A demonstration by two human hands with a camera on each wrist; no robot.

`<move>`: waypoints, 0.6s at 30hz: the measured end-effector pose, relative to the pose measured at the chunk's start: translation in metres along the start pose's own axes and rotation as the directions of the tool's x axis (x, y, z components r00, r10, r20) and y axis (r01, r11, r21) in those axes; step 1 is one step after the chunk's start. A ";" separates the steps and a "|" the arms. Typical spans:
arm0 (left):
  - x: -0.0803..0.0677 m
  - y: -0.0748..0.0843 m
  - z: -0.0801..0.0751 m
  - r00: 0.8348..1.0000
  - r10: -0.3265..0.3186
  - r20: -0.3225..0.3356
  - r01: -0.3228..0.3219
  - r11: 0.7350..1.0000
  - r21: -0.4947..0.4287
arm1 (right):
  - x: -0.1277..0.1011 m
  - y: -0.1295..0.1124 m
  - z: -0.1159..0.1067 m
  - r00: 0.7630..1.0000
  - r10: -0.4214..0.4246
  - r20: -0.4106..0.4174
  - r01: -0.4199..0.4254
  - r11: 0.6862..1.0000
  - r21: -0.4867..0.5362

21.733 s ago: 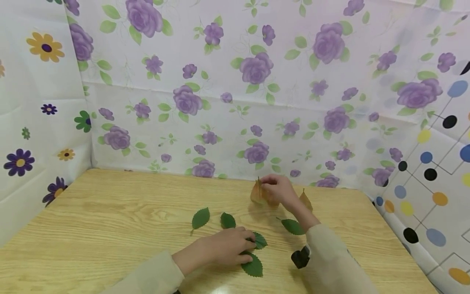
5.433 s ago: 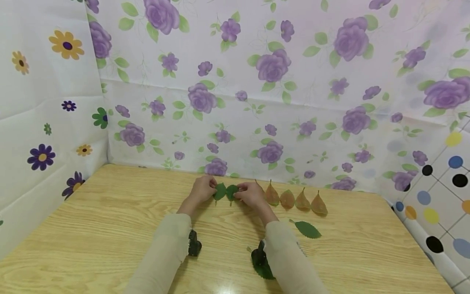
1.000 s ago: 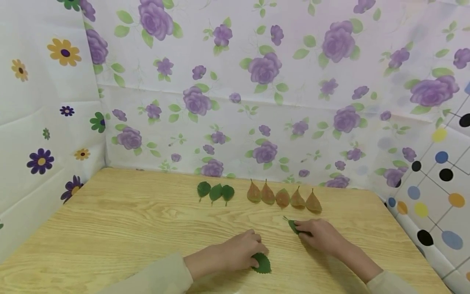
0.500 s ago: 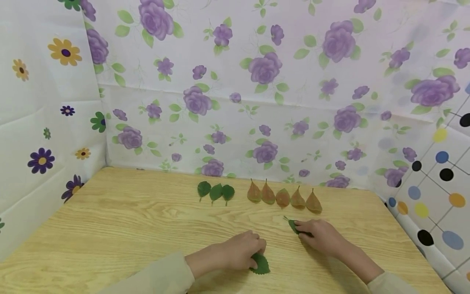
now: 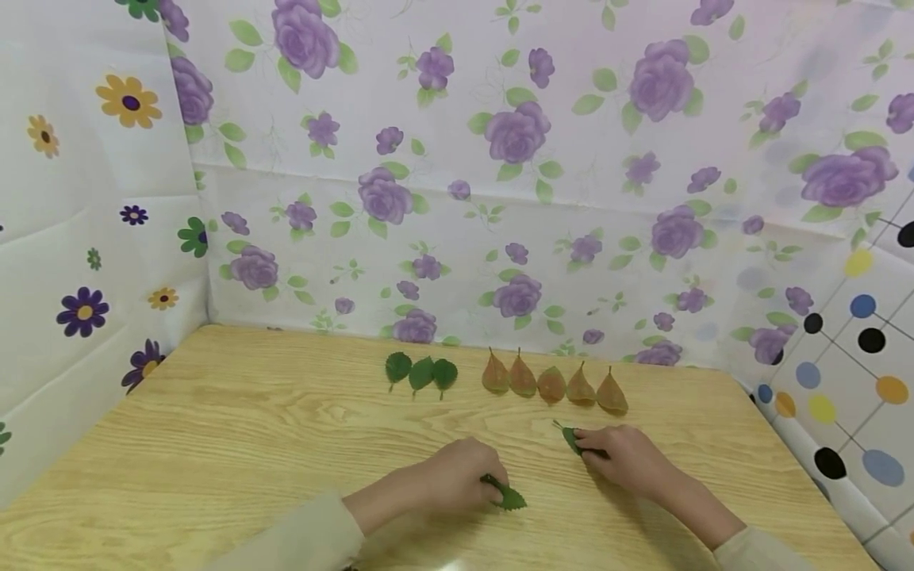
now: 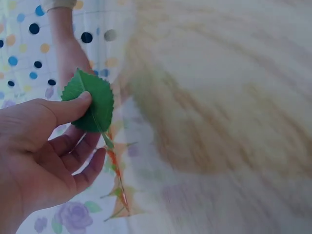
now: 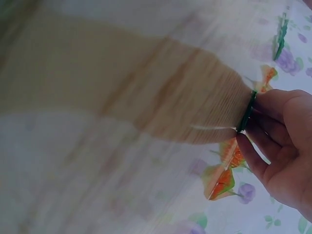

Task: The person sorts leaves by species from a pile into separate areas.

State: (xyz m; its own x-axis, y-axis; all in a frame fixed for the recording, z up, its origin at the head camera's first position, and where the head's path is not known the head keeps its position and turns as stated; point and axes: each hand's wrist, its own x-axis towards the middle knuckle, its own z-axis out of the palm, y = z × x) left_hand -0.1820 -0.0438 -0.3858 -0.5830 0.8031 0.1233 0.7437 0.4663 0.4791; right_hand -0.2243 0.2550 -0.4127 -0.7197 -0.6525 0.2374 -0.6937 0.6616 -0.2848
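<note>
Leaves sit sorted by colour at the desk's (image 5: pixel 214 444) far edge, while the left hand (image 5: pixel 457 480) pinches a green leaf (image 5: pixel 508 497) and the right hand (image 5: pixel 628 460) pinches another green leaf (image 5: pixel 570 437), both low at the near side.

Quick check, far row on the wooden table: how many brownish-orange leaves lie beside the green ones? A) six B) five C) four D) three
B: the head view shows five brownish-orange pointed leaves side by side at the far edge of the light wooden table, right of three small dark green leaves.
</note>
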 end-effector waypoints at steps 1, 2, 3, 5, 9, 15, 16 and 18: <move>-0.001 0.000 -0.002 1.000 -0.011 -0.014 0.010 0.999 -0.032 | 0.000 0.000 0.000 1.000 0.003 -0.002 -0.003 1.000 -0.001; -0.001 -0.001 -0.003 0.999 -0.021 -0.027 0.019 0.998 -0.060 | 0.000 0.000 0.000 1.000 0.002 -0.006 -0.002 1.000 -0.008; -0.002 -0.002 -0.004 0.999 -0.032 -0.040 0.029 0.996 -0.085 | 0.001 0.000 0.001 1.000 -0.003 -0.012 0.003 1.000 -0.016; -0.003 -0.003 -0.004 0.997 -0.051 -0.058 0.044 0.991 -0.128 | 0.001 0.001 0.002 1.000 -0.007 -0.025 0.006 0.999 -0.040; -0.006 -0.010 -0.002 0.993 -0.078 -0.092 0.060 0.982 -0.180 | 0.004 0.002 0.003 0.999 -0.005 -0.047 0.003 0.998 -0.059; -0.011 -0.024 -0.005 0.980 -0.153 -0.126 0.111 0.950 -0.293 | 0.007 0.002 0.004 0.998 0.022 -0.052 -0.023 1.000 -0.004; -0.012 -0.027 -0.007 0.977 -0.168 -0.134 0.122 0.945 -0.302 | 0.007 0.003 0.003 0.998 0.027 -0.052 -0.027 1.000 0.006; -0.014 -0.032 -0.011 0.968 -0.197 -0.156 0.141 0.940 -0.310 | 0.007 0.003 0.003 0.998 0.035 -0.048 -0.034 0.999 0.025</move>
State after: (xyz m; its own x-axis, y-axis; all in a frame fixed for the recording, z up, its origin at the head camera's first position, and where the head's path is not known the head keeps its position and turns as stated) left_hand -0.2017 -0.0740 -0.3935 -0.7618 0.6275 0.1610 0.5157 0.4369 0.7370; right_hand -0.2314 0.2512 -0.4143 -0.7444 -0.6101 0.2714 -0.6677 0.6742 -0.3158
